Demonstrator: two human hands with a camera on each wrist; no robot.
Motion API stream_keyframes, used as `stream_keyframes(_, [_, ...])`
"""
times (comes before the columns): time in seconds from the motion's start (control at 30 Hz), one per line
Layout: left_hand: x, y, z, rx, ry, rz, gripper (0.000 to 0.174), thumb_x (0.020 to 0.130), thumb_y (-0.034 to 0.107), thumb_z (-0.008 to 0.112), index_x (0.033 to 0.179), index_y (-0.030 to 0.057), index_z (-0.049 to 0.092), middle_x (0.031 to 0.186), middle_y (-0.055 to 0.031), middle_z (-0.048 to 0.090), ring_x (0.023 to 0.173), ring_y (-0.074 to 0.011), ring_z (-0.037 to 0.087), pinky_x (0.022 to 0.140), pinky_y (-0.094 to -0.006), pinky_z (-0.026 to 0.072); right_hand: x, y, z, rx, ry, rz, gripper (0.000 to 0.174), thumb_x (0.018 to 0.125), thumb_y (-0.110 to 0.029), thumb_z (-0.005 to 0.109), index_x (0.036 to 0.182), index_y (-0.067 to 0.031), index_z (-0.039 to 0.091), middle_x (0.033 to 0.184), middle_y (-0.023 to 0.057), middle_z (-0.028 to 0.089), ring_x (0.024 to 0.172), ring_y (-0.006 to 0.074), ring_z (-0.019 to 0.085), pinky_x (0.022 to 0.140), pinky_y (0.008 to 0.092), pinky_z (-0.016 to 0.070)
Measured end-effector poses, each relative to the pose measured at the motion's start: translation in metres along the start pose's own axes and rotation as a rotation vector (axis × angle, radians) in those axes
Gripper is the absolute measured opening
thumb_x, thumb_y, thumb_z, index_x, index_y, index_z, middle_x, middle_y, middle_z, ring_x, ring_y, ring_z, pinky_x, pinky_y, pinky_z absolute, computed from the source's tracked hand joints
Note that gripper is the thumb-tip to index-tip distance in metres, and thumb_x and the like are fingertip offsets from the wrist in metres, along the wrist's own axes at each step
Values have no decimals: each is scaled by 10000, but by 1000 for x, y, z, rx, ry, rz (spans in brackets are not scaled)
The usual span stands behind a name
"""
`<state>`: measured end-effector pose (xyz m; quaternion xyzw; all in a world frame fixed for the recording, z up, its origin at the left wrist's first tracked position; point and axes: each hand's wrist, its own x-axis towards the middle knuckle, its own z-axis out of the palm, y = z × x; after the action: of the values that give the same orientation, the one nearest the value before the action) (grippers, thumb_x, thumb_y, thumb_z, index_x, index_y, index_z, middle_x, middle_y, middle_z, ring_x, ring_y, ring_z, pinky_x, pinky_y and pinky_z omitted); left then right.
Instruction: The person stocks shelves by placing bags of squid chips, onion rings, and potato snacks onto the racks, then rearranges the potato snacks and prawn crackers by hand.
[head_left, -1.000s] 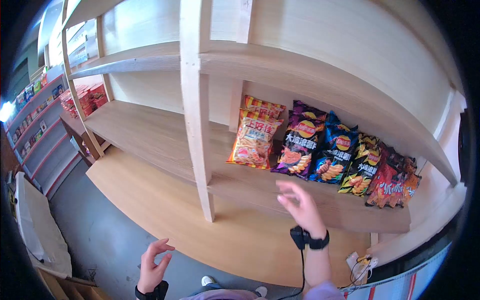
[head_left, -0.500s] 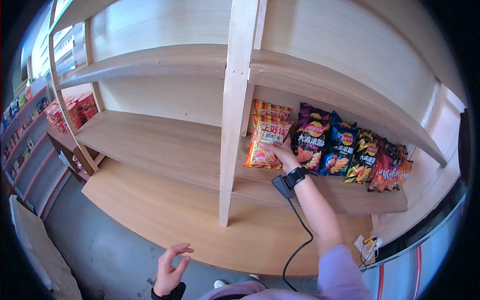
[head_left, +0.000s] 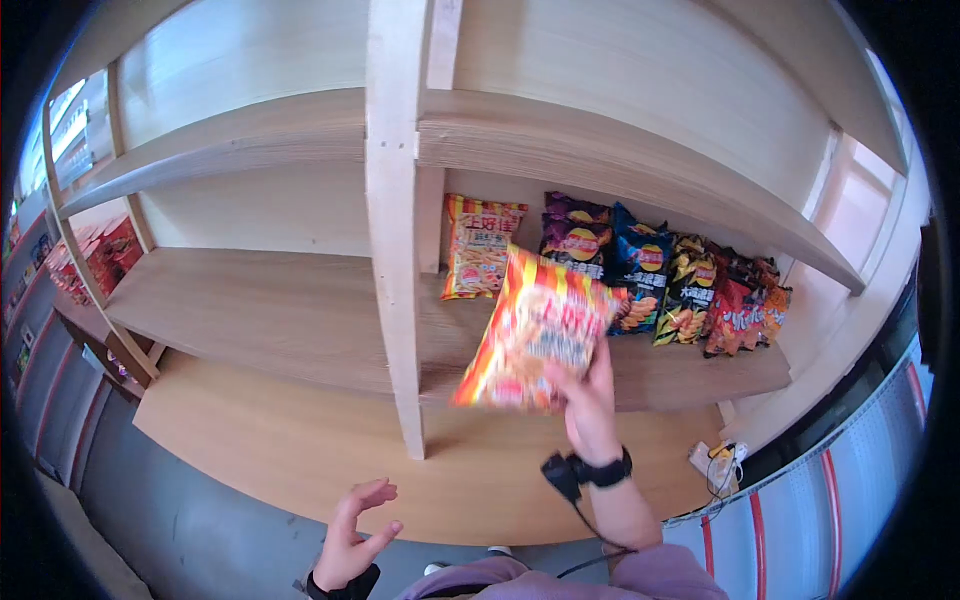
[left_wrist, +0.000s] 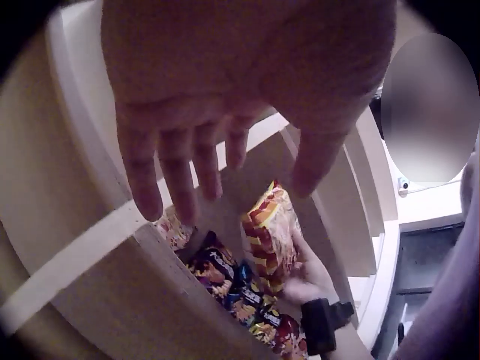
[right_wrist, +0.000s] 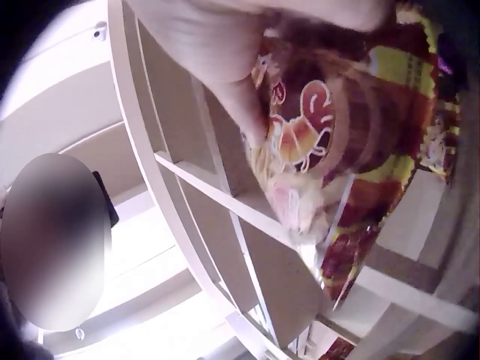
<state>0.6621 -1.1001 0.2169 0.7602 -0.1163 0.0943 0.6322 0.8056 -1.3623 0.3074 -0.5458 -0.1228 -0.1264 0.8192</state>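
My right hand (head_left: 590, 415) grips a red-and-yellow striped snack bag (head_left: 540, 335) by its right edge, thumb across the front. The bag is tilted and held in front of the shelf. Behind it, a matching snack bag (head_left: 482, 245) stands against the back panel. In the right wrist view the thumb lies along the held bag (right_wrist: 360, 127), close to the camera. My left hand (head_left: 352, 535) is low at the front, fingers apart and slightly bent, holding nothing. The left wrist view shows its fingers (left_wrist: 176, 176) hanging down, with the held bag beyond them.
Right of the matching bag stand purple (head_left: 575, 240), blue (head_left: 640, 275) and yellow-black (head_left: 687, 290) chip bags, then several red snack bags (head_left: 745, 320). A wooden post (head_left: 393, 230) divides the shelves. A power strip (head_left: 718, 465) with cables lies at the lower right.
My right hand reached the front striped bag, took hold of it and drew it off the shelf towards me, uncovering the one behind. The left hand stayed low with fingers apart; the view shifted.
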Motion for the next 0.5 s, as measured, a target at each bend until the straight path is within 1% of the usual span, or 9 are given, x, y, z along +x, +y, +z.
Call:
stream_keyframes(0.03, [6, 0, 5, -7, -11, 1, 556, 761, 55, 692, 1254, 3, 439, 1168, -151, 543, 1069, -231, 552, 919, -347, 432, -17, 2, -8, -14, -30, 46, 635, 745, -24, 709, 1262, -55, 343, 1173, 65, 519, 1057, 170, 540, 899, 302, 455])
stream_keyframes(0.1, [15, -1, 15, -112, -139, 27, 792, 717, 98, 754, 1351, 17, 285, 1232, -165, 473, 1123, -258, 511, 958, -375, 405, -47, 14, -23, -72, -98, 140, 733, 700, -18, 748, 1297, -57, 325, 1214, 72, 496, 1111, 173, 501, 947, 322, 421])
stream_keyframes(0.13, [18, -1, 20, -117, -151, 25, 792, 717, 98, 754, 1351, 17, 285, 1232, -165, 473, 1123, -258, 511, 958, -375, 405, -59, 20, -23, -59, -156, 188, 762, 680, -34, 774, 1296, -45, 325, 1225, 74, 479, 1142, 165, 470, 963, 327, 402])
stream_keyframes(0.2, [24, -2, 30, -187, -225, 52, 929, 689, 127, 791, 1380, 27, 178, 1239, -166, 458, 1143, -256, 489, 985, -403, 379, -75, 24, -18, -114, -300, 272, 778, 692, -44, 774, 1312, -25, 304, 1237, 81, 465, 1140, 158, 464, 966, 319, 396])
stream_keyframes(0.23, [24, -1, 35, -190, -233, 53, 929, 689, 127, 791, 1380, 27, 178, 1239, -166, 458, 1143, -256, 489, 985, -403, 379, -81, 30, -16, -117, -292, 271, 778, 692, -44, 774, 1312, -25, 304, 1237, 81, 465, 1140, 158, 464, 966, 319, 396])
stream_keyframes(0.33, [23, -1, 47, -181, -176, 64, 934, 683, 101, 797, 1364, 26, 162, 1227, -136, 469, 1134, -218, 496, 960, -385, 415, -89, 40, -9, -158, -411, 244, 811, 702, -55, 775, 1336, -14, 271, 1251, 88, 452, 1132, 152, 466, 970, 316, 391])
stream_keyframes(0.4, [21, -4, 53, -557, -63, -229, 818, 674, 46, 791, 1305, 8, 270, 1185, -103, 517, 1089, -183, 533, 911, -349, 462, -89, 33, 2, -107, -606, 384, 839, 705, -52, 772, 1354, -13, 242, 1287, 107, 423, 1154, 161, 450, 991, 325, 372])
stream_keyframes(0.43, [17, -3, 49, -542, -57, -233, 685, 676, -2, 771, 1233, -5, 372, 1131, -87, 569, 1026, -167, 576, 876, -316, 487, -79, 25, 4, -167, -751, 319, 819, 735, -102, 758, 1365, -21, 241, 1308, 109, 403, 1191, 175, 425, 1005, 331, 359])
stream_keyframes(0.5, [4, -12, 42, -502, -2, -216, 696, 673, -19, 760, 1245, -8, 364, 1142, -101, 564, 1039, -187, 572, 886, -333, 486, -46, 15, 1, -329, -810, 91, 768, 781, -154, 722, 1374, -37, 246, 1323, 106, 391, 1230, 192, 391, 1030, 343, 329])
